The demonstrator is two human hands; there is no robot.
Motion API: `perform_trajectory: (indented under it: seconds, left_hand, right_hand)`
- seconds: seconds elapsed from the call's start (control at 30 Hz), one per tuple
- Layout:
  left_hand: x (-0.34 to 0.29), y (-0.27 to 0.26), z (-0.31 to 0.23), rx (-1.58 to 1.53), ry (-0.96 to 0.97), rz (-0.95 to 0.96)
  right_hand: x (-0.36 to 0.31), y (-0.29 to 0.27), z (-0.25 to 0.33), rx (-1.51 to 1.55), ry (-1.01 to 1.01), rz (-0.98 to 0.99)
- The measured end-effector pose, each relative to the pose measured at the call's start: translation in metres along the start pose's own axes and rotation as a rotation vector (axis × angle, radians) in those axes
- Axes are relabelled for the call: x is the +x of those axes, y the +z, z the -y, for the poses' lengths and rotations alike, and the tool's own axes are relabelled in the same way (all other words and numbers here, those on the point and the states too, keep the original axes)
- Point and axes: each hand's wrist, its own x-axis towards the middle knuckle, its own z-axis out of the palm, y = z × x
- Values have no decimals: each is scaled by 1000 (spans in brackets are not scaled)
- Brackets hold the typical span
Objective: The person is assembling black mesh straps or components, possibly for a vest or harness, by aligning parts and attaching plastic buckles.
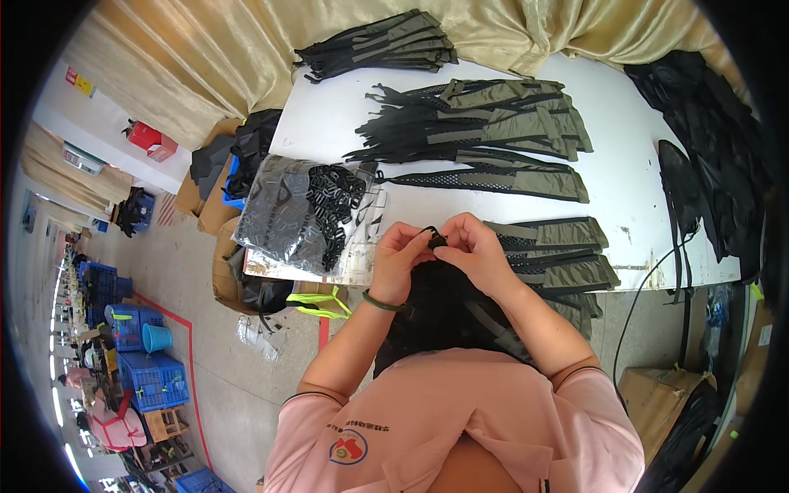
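Both my hands meet just over the table's front edge, closed in pinches round a small black strap piece, probably with a plastic buckle (436, 241) on it. My left hand (396, 261) pinches its left side, with a dark band on the wrist. My right hand (479, 256) grips from the right, thumb and forefinger close to the other fingertips. Black fabric (444, 308) hangs below my hands. Left of them lies a clear plastic bag (279, 218) with many black plastic buckles (335, 197). Grey-green and black mesh strap panels (551, 246) lie beside my right hand.
More strap panels (509, 115) fan across the white table (320, 107), with another stack (382, 45) by the curtain. Black fabric (707, 123) drapes over the right end. Cardboard boxes (218, 185) stand at the left; a black cable (637, 316) hangs at the right.
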Motion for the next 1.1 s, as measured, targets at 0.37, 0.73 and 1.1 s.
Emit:
perform_trajectory:
  seconds: [0.37,0.73,1.1]
  left_hand:
    - [-3,-6,1,288,267,37]
    - [-5,-3,14,317,314,326]
    - [-20,7,18,447,287,436]
  right_hand:
    - [10,6,-9,-92,65,-23]
    - [-10,13,21,306,242,-198]
    - [12,-24,29,-311,131,106]
